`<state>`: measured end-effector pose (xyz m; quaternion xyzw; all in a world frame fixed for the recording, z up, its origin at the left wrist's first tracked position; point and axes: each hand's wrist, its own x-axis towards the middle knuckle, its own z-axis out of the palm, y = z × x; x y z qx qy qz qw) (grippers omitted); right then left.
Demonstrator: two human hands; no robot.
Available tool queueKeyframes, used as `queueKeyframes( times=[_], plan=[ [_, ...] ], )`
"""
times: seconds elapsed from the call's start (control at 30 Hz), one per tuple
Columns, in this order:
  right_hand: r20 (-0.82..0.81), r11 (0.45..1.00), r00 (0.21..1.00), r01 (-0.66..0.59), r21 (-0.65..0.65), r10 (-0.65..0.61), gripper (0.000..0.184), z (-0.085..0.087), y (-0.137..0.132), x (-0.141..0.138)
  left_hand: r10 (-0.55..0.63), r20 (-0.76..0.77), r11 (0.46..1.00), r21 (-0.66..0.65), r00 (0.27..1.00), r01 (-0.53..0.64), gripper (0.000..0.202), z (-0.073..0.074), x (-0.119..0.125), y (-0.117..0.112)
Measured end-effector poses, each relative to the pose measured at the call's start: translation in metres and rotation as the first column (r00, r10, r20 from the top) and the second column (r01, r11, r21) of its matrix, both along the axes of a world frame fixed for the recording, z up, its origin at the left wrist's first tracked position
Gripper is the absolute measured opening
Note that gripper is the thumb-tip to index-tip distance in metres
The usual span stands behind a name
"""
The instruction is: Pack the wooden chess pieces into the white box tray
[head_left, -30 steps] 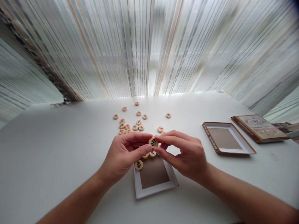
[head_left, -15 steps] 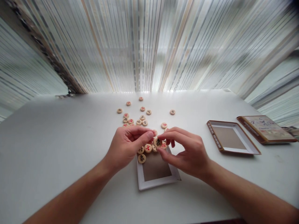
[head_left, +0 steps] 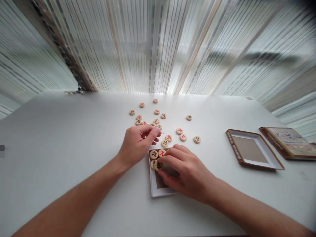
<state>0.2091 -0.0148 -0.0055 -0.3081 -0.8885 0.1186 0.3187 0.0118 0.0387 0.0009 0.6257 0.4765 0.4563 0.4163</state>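
Note:
My right hand [head_left: 187, 171] pinches a Chinese chess piece [head_left: 158, 165] with a black character between thumb and fingers. The piece is low over the shallow white-edged box tray [head_left: 153, 188], partly covering another black-marked piece [head_left: 153, 163]. Along the tray's far side sit a black-marked piece [head_left: 154, 154] and a red-marked piece [head_left: 162, 153]; my right hand hides the rest of that row. My left hand [head_left: 138, 143] is beyond the tray's far left corner, thumb pressed to its curled fingers, beside the loose pieces. Whether anything is between those fingers is hidden.
Several loose pieces lie scattered beyond my hands on the white table [head_left: 98, 141], one [head_left: 197, 139] off to the right. Farther right are a second shallow box half [head_left: 233, 148] and a flat box [head_left: 291, 141] with a printed top. Striped curtains [head_left: 153, 49] hang behind.
My right hand has carried the black-marked piece left and down to the tray's second row. My left hand has drawn away from it. The view has shifted slightly.

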Motion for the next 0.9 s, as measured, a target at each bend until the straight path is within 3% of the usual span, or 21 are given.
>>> queueKeyframes(
  times=[0.9],
  plan=[
    [-0.044, 0.999, 0.999, -0.013, 0.032, 0.015, 0.011, -0.0044, -0.0007, -0.0054, -0.032, -0.044, 0.999, 0.026, 0.999, 0.033, 0.03, -0.0014, 0.0023, -0.0014]
  ],
)
